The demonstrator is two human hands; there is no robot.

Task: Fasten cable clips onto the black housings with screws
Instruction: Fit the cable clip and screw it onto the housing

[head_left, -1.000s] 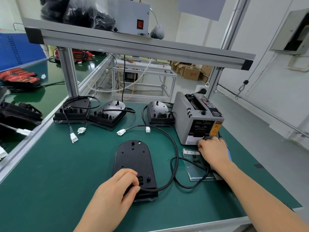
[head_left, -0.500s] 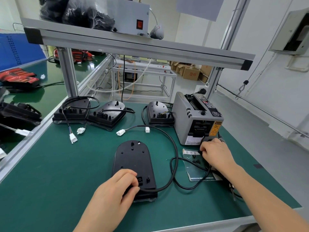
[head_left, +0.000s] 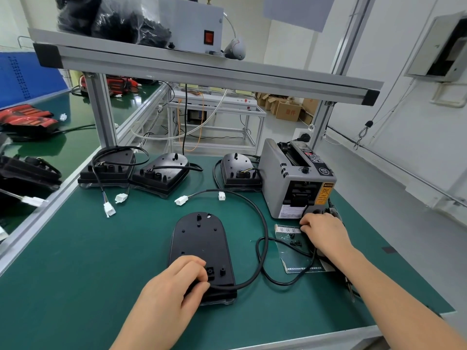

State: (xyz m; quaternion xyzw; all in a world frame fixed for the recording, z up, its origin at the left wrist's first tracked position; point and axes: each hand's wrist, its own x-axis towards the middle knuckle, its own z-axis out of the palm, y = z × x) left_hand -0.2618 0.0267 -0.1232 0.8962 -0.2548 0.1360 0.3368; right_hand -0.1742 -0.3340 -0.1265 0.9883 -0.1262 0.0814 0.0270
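Risk: left hand (head_left: 174,286) clamps the housing (head_left: 199,238) front-left of the tape dispenser (head_left: 295,183), right hand (head_left: 323,233) curled at its foot, contents unclear; cable loop (head_left: 262,223) could snag, scattering loose screws (head_left: 295,243).

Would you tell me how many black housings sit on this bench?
4: near housing under the left hand; back-left housing, back-middle housing, back-right housing. Neighbouring bench may hold more.
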